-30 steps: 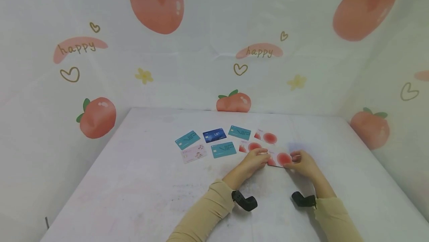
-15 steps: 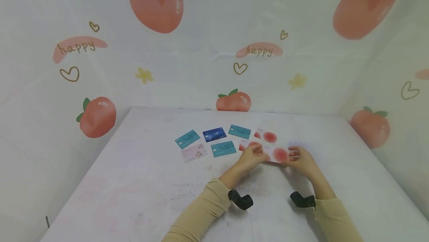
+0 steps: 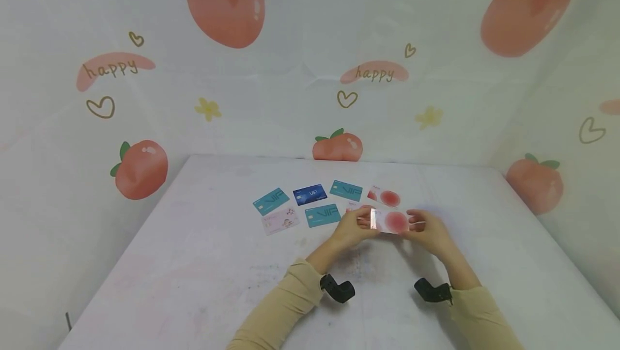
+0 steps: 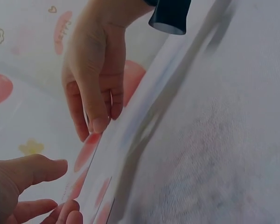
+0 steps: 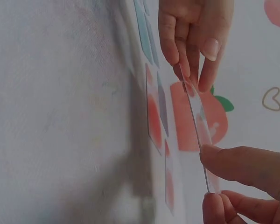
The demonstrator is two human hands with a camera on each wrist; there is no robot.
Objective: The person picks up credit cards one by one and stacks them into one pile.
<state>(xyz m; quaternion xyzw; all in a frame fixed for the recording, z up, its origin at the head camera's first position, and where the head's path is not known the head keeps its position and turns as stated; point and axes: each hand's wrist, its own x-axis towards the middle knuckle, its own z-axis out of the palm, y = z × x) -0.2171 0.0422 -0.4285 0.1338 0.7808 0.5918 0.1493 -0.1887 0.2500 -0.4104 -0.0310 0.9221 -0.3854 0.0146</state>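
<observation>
Currently I am holding a white card with a red circle (image 3: 396, 222) raised off the white table (image 3: 194, 285), between my two hands; its left end is catching a bright glare. My right hand (image 3: 431, 233) is pinching the right end narrowly between thumb and fingers. My left hand (image 3: 350, 231) is meeting the opposite end with its fingertips, thumb apart from the others; whether it is gripping, I cannot tell. A second red-circled card (image 3: 354, 206) is lying partly hidden behind my left hand, a third one (image 3: 384, 196) just beyond. Farther left, three teal VIP cards (image 3: 323, 215), a dark blue VIP card (image 3: 310, 195) and a pale pink card (image 3: 281, 222) are lying in two loose rows. Tan sleeves (image 3: 276, 307) are covering my forearms; black wrist devices (image 3: 337, 289) are jutting out. Behind, a fruit-printed backdrop (image 3: 290, 102) is hanging.
</observation>
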